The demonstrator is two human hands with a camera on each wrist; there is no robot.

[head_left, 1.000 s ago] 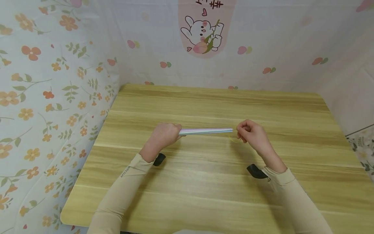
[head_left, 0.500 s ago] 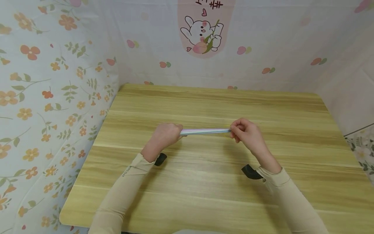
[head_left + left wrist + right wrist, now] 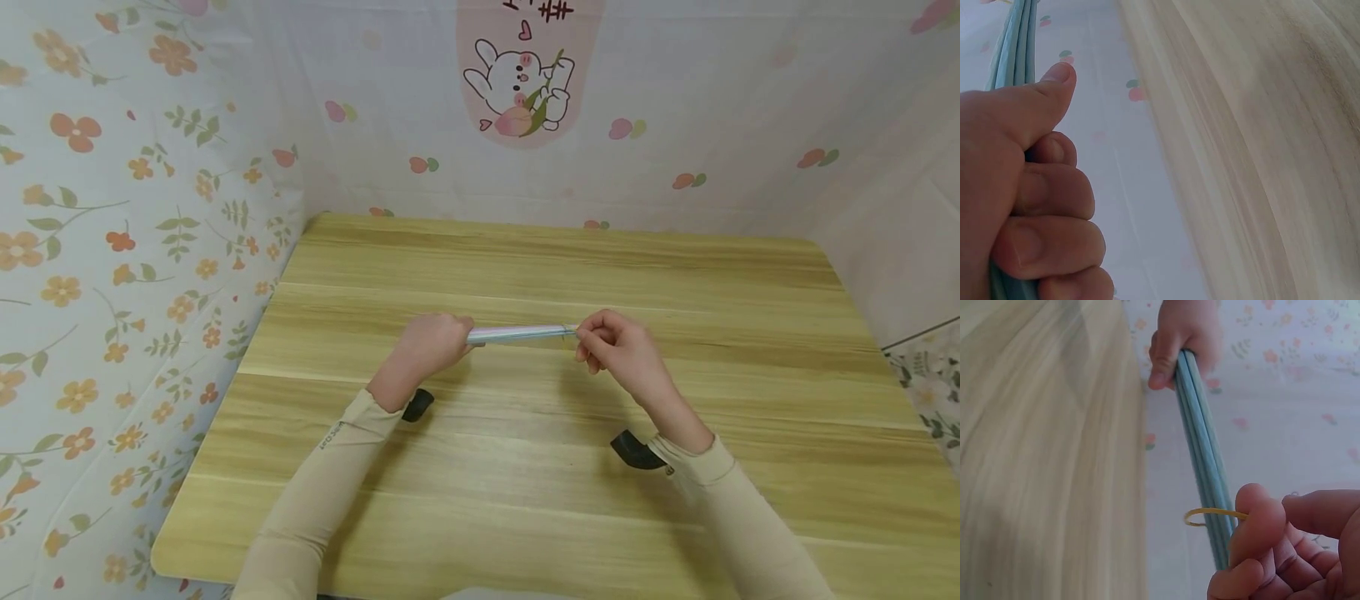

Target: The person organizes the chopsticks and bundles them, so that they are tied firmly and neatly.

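My left hand [image 3: 433, 343] grips one end of a bundle of long thin pastel sticks [image 3: 517, 335], held off the table. In the left wrist view, curled fingers [image 3: 1054, 247] wrap the blue-green sticks [image 3: 1016, 47], with the thumb lying across them. At the bundle's other end, my right hand [image 3: 621, 343] pinches a yellow rubber band [image 3: 1213, 511] between thumb and forefinger. The band loops round the sticks near that end, standing out loosely on one side. Right fingers hide the sticks' tips in the right wrist view.
The wood-grain table [image 3: 510, 467] stretches beneath both hands. Behind it hangs a pale printed curtain [image 3: 675, 100], and a floral one [image 3: 112, 317] lines the left side. A black curved piece [image 3: 636, 450] sits under the right wrist, another [image 3: 418, 406] under the left.
My right hand has moved left to the bundle, bringing the rubber band from beyond the sticks' free end to round them. The left hand keeps its grip, barely shifting.
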